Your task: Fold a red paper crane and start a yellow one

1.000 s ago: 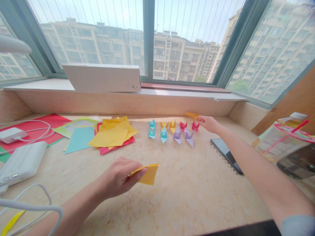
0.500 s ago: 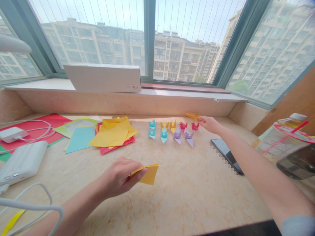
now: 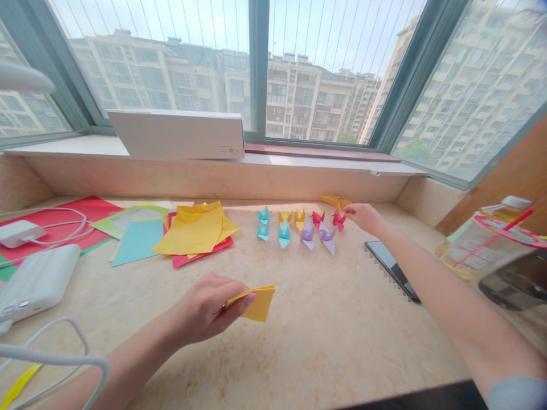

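My left hand (image 3: 220, 304) is closed around a folded yellow paper (image 3: 261, 303), held a little above the counter with its layers slightly parted at the edge. Out to the far right reaches my right hand (image 3: 364, 218), its fingertips pinched at the right side of a red paper crane (image 3: 339, 221) that rests on the counter. This crane ends the back row, beside another red crane (image 3: 317, 220), yellow cranes (image 3: 299, 218) and a blue crane (image 3: 264, 215). In front sit purple cranes (image 3: 307, 236) and more blue cranes (image 3: 284, 234).
A pile of yellow paper (image 3: 196, 230) lies left of the cranes, near a blue sheet (image 3: 139, 242). Further left are a white power bank (image 3: 40, 282) and cables. A phone (image 3: 391, 267), a plastic cup (image 3: 487, 245) and an orange-yellow piece (image 3: 334, 201) are on the right.
The view has shifted very slightly. Both hands stay nearly where they were, the left with the folded yellow paper, the right at the end red crane.
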Demonstrator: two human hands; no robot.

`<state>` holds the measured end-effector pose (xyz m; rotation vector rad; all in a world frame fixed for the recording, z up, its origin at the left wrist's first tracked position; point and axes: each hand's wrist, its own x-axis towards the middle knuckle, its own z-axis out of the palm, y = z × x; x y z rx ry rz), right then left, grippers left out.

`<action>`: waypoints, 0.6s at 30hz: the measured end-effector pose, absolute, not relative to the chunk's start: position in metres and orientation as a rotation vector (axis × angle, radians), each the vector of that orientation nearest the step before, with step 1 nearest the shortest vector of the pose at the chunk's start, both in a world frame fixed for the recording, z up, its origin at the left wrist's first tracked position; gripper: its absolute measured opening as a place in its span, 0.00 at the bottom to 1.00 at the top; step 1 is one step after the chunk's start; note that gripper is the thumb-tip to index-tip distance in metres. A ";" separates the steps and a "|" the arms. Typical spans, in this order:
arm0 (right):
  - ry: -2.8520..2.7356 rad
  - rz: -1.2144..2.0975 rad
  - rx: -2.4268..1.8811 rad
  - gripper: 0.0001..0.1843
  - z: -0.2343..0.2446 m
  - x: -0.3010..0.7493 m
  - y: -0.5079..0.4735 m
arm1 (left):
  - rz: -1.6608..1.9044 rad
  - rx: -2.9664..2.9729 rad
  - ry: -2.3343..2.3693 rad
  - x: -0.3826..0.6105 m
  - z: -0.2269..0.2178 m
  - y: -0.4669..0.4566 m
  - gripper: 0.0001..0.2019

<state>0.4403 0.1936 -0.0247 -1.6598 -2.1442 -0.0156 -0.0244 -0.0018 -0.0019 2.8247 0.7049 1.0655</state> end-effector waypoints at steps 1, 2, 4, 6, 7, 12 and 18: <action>-2.159 -0.021 -1.645 0.11 -0.024 0.439 0.193 | 1.070 2.822 0.706 -0.024 -0.002 -0.002 0.11; -2.171 -0.026 -1.631 0.11 -0.023 0.438 0.191 | 1.073 2.820 0.707 -0.024 -0.002 -0.002 0.11; -2.180 -0.038 -1.609 0.12 -0.021 0.436 0.189 | 1.070 2.818 0.708 -0.025 -0.002 -0.002 0.10; -2.183 -0.045 -1.601 0.12 -0.021 0.434 0.188 | 1.066 2.819 0.704 -0.025 -0.002 -0.002 0.10; -2.186 -0.045 -1.600 0.12 -0.020 0.433 0.187 | 1.066 2.820 0.700 -0.025 -0.002 -0.001 0.10; -2.184 -0.052 -1.616 0.14 -0.020 0.431 0.186 | 1.066 2.826 0.696 -0.025 -0.003 -0.001 0.10; -2.191 -0.056 -1.622 0.20 -0.018 0.431 0.186 | 1.059 2.822 0.703 -0.026 -0.003 -0.002 0.10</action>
